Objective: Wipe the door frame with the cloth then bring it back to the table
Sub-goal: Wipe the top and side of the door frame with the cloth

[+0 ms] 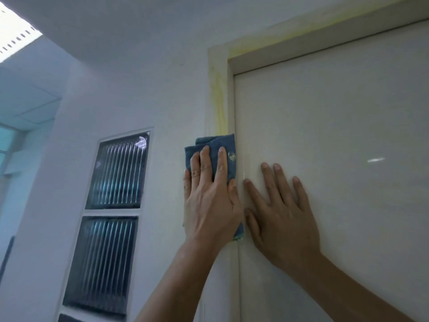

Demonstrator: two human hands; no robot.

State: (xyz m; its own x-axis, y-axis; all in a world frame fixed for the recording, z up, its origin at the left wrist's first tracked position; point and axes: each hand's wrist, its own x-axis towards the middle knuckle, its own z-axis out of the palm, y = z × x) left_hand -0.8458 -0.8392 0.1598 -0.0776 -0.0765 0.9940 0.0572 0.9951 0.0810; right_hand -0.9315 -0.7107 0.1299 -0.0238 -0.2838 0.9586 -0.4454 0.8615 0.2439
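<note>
A folded blue cloth (221, 145) lies flat against the left upright of the cream door frame (218, 89). My left hand (210, 196) presses on it with fingers spread, covering most of the cloth. Yellow streaks run down the frame above the cloth and along its top rail. My right hand (277, 210) rests flat and open on the closed cream door (336, 147), just right of the cloth, holding nothing.
White wall (151, 89) lies left of the frame. It holds a vertical strip of ribbed glass blocks (118, 173). A ceiling light (14, 31) glows at the top left. No table is in view.
</note>
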